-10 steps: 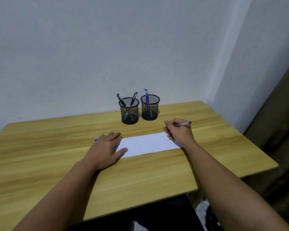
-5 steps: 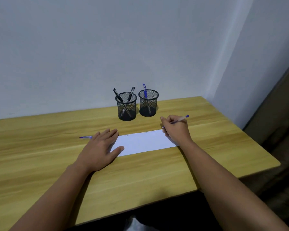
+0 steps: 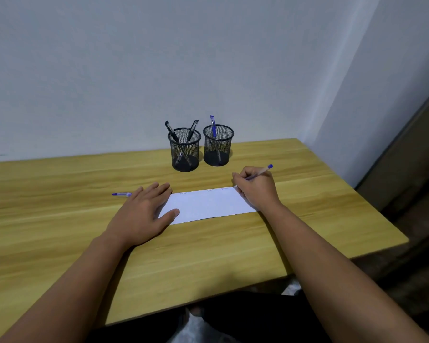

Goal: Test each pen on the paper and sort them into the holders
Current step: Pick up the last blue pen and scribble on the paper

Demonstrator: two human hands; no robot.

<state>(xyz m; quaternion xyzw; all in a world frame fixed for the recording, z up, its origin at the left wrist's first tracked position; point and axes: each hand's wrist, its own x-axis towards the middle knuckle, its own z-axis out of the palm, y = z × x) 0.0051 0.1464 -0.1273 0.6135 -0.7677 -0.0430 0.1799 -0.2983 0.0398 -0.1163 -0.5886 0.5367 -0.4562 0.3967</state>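
A white strip of paper (image 3: 208, 205) lies on the wooden table (image 3: 60, 231) with faint scribbles along its far edge. My left hand (image 3: 144, 214) rests flat with spread fingers on the paper's left end. My right hand (image 3: 256, 188) grips a blue pen (image 3: 263, 171) in a writing hold, tip at the paper's far right corner. A blue pen cap (image 3: 120, 194) lies on the table left of my left hand. At the back stand two black mesh holders: the left holder (image 3: 184, 150) has two black pens, the right holder (image 3: 218, 146) has one blue pen.
The table meets a white wall at the back and ends in a corner at the right. Its right edge drops to a dark floor. My lap shows below the near edge.
The view has shifted a little, revealing the blue cap beside my left hand. My right hand has tilted the pen up slightly at the paper's far right corner. My left hand stays flat.
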